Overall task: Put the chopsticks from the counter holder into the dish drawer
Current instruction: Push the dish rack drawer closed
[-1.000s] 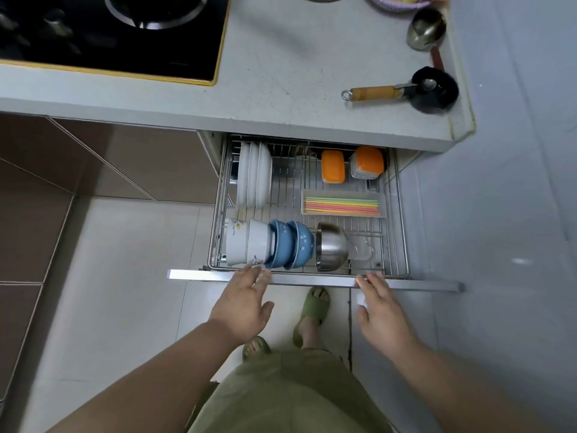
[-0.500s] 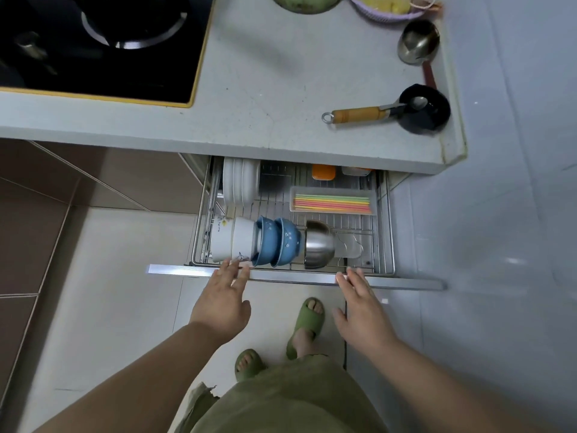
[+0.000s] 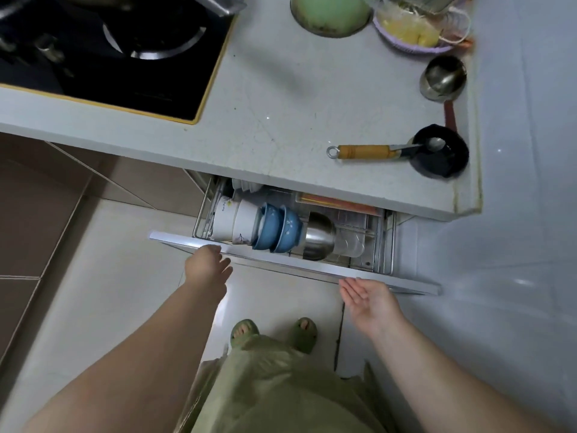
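Head view: dish drawer [image 3: 299, 270] half shut under the worktop [image 3: 281, 98], chopsticks [image 3: 338, 203] lying in their far tray inside, left hand [image 3: 207, 268] pressing its front, right hand [image 3: 370, 300] just off it, fingers loose, empty, presumably for closing.

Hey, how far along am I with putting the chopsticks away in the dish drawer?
Nearly finished. Done: the chopsticks lie in their tray inside the drawer. In hand: the left hand pushes the drawer front; the right hand is open beside it. Left: the drawer is partly open, so close it fully.
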